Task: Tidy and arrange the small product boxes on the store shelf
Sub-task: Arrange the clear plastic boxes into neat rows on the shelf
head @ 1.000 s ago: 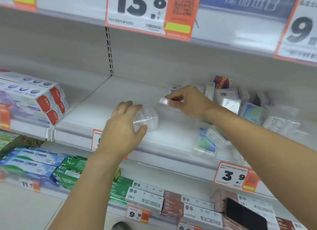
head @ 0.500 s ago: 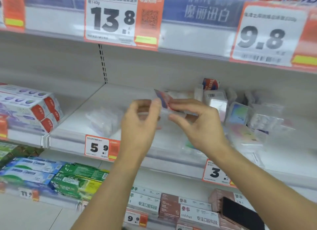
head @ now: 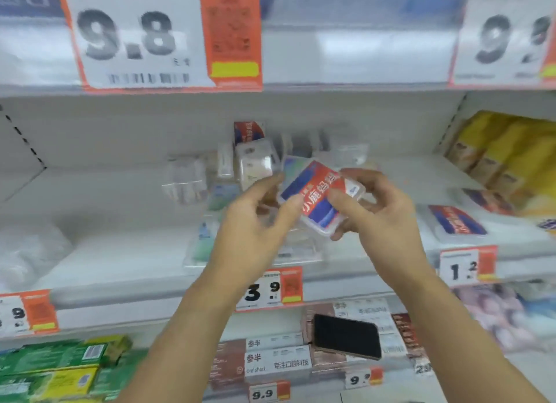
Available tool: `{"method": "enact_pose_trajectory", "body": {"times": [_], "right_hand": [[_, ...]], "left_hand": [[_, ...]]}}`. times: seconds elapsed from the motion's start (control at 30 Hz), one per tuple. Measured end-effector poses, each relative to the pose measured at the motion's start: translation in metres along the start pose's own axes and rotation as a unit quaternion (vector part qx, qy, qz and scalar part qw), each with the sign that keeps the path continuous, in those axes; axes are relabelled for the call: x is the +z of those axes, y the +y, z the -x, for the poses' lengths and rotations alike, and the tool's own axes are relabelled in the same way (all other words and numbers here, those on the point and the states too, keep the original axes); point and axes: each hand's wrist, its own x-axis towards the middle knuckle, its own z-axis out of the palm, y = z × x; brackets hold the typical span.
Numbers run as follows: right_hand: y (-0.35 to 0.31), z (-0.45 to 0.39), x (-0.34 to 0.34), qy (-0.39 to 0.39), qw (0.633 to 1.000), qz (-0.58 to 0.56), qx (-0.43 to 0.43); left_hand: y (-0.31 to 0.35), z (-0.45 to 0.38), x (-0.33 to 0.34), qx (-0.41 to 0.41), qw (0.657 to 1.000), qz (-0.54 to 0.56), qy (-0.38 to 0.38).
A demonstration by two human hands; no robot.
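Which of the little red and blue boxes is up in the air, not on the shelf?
The red and blue box held between the left hand and right hand. Another box like it lies flat on the shelf, to the right.

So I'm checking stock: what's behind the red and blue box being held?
Behind the red and blue box, blurred clear boxes crowd the shelf. Box and both hands hide whatever is directly behind.

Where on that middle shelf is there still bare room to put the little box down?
The widest bare patch of the middle shelf lies left of the clear boxes, toward the blurred white bag. A smaller strip runs behind the red-and-blue box on the right, before the yellow packs. The centre, behind both hands' held box, is crowded.
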Motion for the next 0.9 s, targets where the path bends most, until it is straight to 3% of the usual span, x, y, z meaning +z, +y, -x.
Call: {"method": "enact_pose_trajectory", "body": {"times": [0.03,0.1,0.17,0.27,0.4,0.5,0.7,0.8,0.9], "right_hand": [[-0.002,-0.006,-0.015,0.044,0.999,-0.006,-0.005],[-0.003,-0.017,-0.047,0.147,0.989,0.015,-0.023],[0.008,-0.028,-0.084,0.225,0.971,0.075,-0.028],[0.028,-0.039,-0.13,0.294,0.941,0.168,0.006],[0.031,-0.039,-0.145,0.299,0.928,0.218,0.036],[0.03,-0.034,-0.136,0.295,0.923,0.247,0.003],[0.029,-0.023,-0.076,0.157,0.945,0.276,-0.075],[0.023,-0.02,-0.043,0.014,0.963,0.261,-0.068],[0.024,-0.018,-0.022,-0.161,0.946,0.277,-0.037]], "left_hand": [[-0.005,-0.005,0.009,0.035,0.991,-0.127,0.01],[-0.014,-0.012,0.022,0.052,0.94,-0.337,0.015],[-0.017,-0.014,0.033,0.009,0.903,-0.428,-0.033],[-0.016,-0.014,0.045,-0.012,0.879,-0.473,-0.059],[-0.016,-0.015,0.053,0.015,0.888,-0.458,-0.027],[-0.016,-0.015,0.053,0.013,0.896,-0.438,-0.071],[-0.015,-0.014,0.037,0.0,0.899,-0.425,-0.108],[-0.017,-0.016,0.025,0.025,0.908,-0.402,-0.114],[-0.02,-0.02,0.01,0.035,0.945,-0.318,-0.073]]}}
